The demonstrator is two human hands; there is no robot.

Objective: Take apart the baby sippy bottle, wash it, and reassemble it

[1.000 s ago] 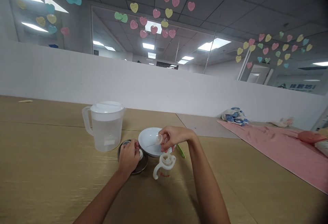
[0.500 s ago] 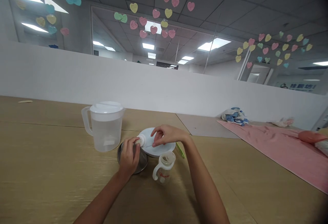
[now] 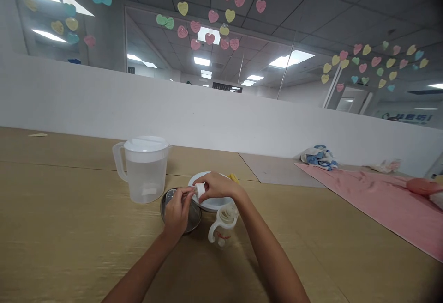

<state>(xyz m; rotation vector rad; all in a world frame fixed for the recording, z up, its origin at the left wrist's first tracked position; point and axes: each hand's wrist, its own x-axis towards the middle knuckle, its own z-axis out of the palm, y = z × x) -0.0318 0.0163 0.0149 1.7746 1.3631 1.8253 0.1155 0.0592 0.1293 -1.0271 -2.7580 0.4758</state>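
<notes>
Both my hands meet over the plate and bowl at a small white bottle collar (image 3: 200, 190). My right hand (image 3: 218, 185) grips it from the right with thumb and fingers. From the left, my left hand (image 3: 178, 210) pinches a small clear piece at its end, which looks like the nipple; the fingers partly hide it. Just in front stands an uncapped clear baby bottle (image 3: 223, 231) with white handles and red print. Under my left hand is a dark round metal bowl (image 3: 194, 220), with a clear dome-shaped cap (image 3: 169, 195) in it. Behind lies a white plate (image 3: 216, 205).
A lidded clear pitcher (image 3: 147, 173) with liquid stands at the left. Something yellow (image 3: 233, 178) shows behind my right wrist. At the right lie a pink cloth (image 3: 363, 196) and a crumpled blue-and-white cloth (image 3: 318, 157). A low white wall (image 3: 207, 118) runs behind the table.
My right hand has moved left from over the plate and closed on the white collar. My left hand has shifted slightly right, fingers now pinching the clear end.
</notes>
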